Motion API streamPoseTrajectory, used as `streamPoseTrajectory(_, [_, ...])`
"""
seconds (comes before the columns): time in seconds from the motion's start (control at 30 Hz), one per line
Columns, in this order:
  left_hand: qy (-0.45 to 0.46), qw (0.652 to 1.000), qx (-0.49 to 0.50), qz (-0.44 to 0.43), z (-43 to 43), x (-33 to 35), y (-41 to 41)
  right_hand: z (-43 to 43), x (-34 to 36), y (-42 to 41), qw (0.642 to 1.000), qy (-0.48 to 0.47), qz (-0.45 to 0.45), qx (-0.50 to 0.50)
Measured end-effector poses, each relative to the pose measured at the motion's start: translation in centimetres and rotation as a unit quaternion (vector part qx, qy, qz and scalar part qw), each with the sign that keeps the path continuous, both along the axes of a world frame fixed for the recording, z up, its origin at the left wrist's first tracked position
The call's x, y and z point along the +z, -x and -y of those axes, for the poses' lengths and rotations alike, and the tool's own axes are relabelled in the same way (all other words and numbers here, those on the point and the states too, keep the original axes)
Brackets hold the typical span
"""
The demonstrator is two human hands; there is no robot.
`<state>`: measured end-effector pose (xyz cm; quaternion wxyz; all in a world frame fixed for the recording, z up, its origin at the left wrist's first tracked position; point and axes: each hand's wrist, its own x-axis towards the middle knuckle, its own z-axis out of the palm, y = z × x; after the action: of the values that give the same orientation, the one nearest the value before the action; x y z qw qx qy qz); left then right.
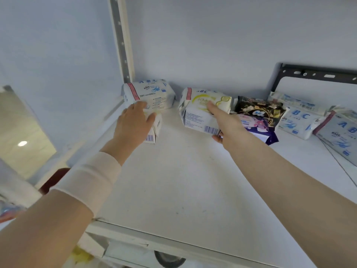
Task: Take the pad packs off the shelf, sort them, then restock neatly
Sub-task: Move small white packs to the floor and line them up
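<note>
On the white shelf (pixel 183 180), a white and blue pad pack (pixel 152 93) stands at the back left corner. In front of it lies a small white pack (pixel 156 130), and my left hand (pixel 133 124) grips it from above. A white pack with yellow print (pixel 197 109) sits in the middle back. My right hand (pixel 226 124) holds this pack, fingers on top and thumb under its near edge. To its right lie a black pack (pixel 260 110), a purple pack (pixel 260 128) and two white and blue packs (pixel 295 120) (pixel 340 134).
A pale upright post (pixel 123 45) rises at the back left corner of the shelf. A black metal bracket (pixel 313 74) is fixed to the wall at the back right. More white packs (pixel 293 102) lie behind the right group. The shelf's front edge (pixel 173 240) runs below my arms.
</note>
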<state>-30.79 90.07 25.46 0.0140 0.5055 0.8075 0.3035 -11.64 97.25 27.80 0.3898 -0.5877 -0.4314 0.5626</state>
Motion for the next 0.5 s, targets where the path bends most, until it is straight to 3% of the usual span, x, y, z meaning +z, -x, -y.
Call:
streamPoseTrajectory(0.17, [0.042,0.981,0.096,0.166,-0.9,-1.8,4.5,0.6,-0.9,2.2,1.0,0.008,0.0,0.008])
streamPoseTrajectory(0.5, [0.021,0.92,0.052,0.388,-1.4,-2.4,5.4,1.6,-1.6,2.9,1.0,0.017,0.011,0.016])
